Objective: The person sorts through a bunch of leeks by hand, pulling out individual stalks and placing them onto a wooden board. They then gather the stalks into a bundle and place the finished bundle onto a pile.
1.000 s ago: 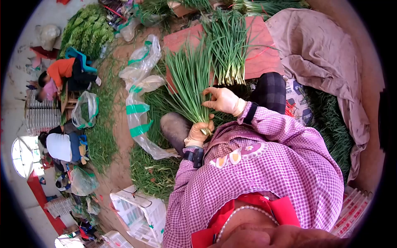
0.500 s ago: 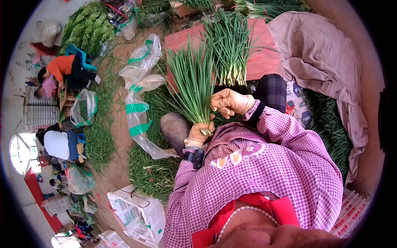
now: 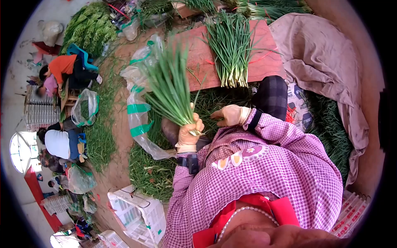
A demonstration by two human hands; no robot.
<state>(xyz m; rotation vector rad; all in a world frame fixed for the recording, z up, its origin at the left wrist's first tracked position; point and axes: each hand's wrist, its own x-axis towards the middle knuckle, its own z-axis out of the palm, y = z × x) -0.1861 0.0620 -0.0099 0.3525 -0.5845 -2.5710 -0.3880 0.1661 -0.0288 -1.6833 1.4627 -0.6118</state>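
My left hand (image 3: 189, 131), in a tan glove, is closed around the lower stems of a bunch of long green leaves (image 3: 173, 82), whose tops fan out, blurred, toward the upper left. To its right is my right hand (image 3: 230, 115), also gloved, apart from the bunch, with fingers bent and partly spread and nothing seen in them. Beyond both hands a second green bunch (image 3: 232, 49) lies on a reddish board (image 3: 262, 62), its pale stem ends toward me. Red ties lie on the board beside it.
Loose greens (image 3: 153, 169) cover the ground around my knees. A clear plastic bag with green tape (image 3: 138, 108) lies left of the board. A brown cloth (image 3: 318, 53) covers greens at right. Several people work at far left, one in an orange top (image 3: 62, 66).
My left hand has moved left with the bunch, which now tilts left and is blurred. My right hand has drawn slightly down, away from the bunch. More of the board shows.
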